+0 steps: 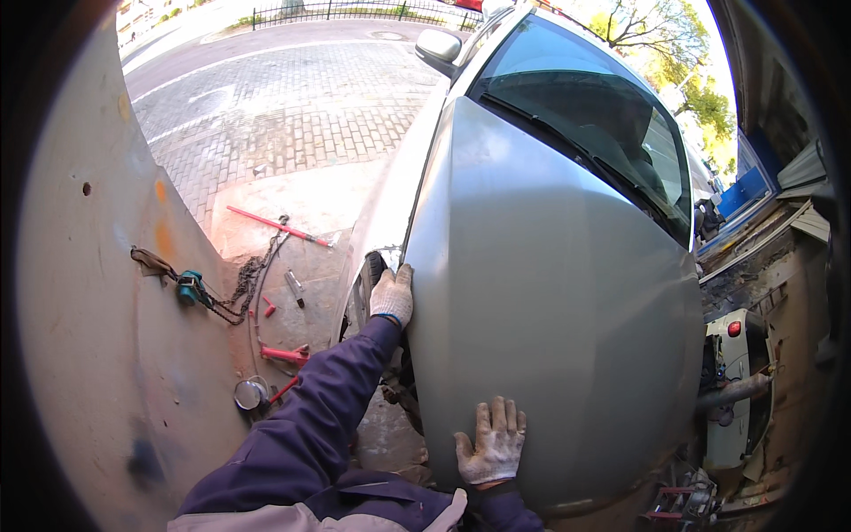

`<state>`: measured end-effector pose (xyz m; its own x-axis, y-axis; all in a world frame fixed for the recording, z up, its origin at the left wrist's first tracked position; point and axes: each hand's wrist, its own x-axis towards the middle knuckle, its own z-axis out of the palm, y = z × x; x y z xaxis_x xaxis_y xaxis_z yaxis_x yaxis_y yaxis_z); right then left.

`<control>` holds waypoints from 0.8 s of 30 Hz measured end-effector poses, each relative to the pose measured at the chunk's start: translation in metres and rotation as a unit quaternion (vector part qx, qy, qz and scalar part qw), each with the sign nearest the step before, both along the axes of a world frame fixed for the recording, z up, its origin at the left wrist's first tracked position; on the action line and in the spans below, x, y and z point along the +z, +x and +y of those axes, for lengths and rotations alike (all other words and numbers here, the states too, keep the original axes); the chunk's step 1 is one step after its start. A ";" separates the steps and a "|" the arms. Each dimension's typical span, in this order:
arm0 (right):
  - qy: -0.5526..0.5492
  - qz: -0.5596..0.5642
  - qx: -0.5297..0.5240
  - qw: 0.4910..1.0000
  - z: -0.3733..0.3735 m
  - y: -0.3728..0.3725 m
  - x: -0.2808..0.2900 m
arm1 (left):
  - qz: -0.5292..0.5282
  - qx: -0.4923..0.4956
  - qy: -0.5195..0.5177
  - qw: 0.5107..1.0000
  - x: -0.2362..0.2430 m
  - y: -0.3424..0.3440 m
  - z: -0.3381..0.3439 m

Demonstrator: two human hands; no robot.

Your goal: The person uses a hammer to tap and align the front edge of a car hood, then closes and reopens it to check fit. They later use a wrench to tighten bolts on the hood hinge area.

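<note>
A silver-grey car hood (567, 337) fills the middle of the view, lying lowered in front of the windshield. My left hand (391, 294), in a whitish knit glove, rests at the hood's left edge beside the front fender (379, 208). Its fingers point forward along the seam and look stretched out, though some of them are partly hidden. Nearer to me, my right hand (493, 443) lies flat on the front part of the hood in a soiled work glove, fingers spread. Neither hand visibly holds anything. A dark opening shows in the fender's front end, next to my left hand.
Left of the car stands a pale wall (97, 293) with a strap and a teal chain hoist (189, 288). On the ground lie a red bar (279, 226), a red tool (285, 355) and a round metal can (251, 393). At right sits a loose car body part (740, 390).
</note>
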<state>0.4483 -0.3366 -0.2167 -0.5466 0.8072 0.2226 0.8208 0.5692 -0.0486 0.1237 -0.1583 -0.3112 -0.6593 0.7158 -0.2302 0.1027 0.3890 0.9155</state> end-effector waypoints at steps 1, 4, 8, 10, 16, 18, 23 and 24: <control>-0.012 -0.006 -0.005 1.000 0.000 -0.001 0.001 | 0.018 0.008 -0.011 1.000 0.000 0.000 -0.001; -0.025 -0.024 -0.014 0.999 0.000 -0.002 0.003 | 0.031 -0.027 -0.044 0.998 0.000 -0.003 0.000; 0.015 0.000 0.003 1.000 -0.001 -0.001 0.001 | 0.054 -0.077 -0.076 0.993 0.004 -0.013 0.003; 0.042 0.012 0.011 0.999 -0.002 -0.001 -0.002 | 0.061 -0.107 -0.093 0.988 0.011 -0.022 -0.002; 0.042 0.024 0.007 0.999 -0.005 0.003 -0.010 | 0.267 -0.185 -0.145 0.935 0.075 -0.052 -0.026; 0.030 0.024 0.003 0.999 -0.005 0.004 -0.010 | 0.314 -0.143 -0.044 0.938 0.100 -0.051 -0.022; 0.019 0.027 0.003 0.999 -0.004 0.004 -0.008 | 0.442 -0.329 0.145 0.822 0.124 -0.011 0.021; 0.011 0.030 0.003 0.999 -0.004 0.004 -0.008 | 0.399 -0.372 0.147 0.825 0.120 0.001 0.024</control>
<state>0.4528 -0.3402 -0.2246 -0.5360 0.7989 0.2731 0.8136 0.5751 -0.0854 0.1248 -0.1340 -0.1912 0.1312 0.9382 0.3202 0.8287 -0.2810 0.4841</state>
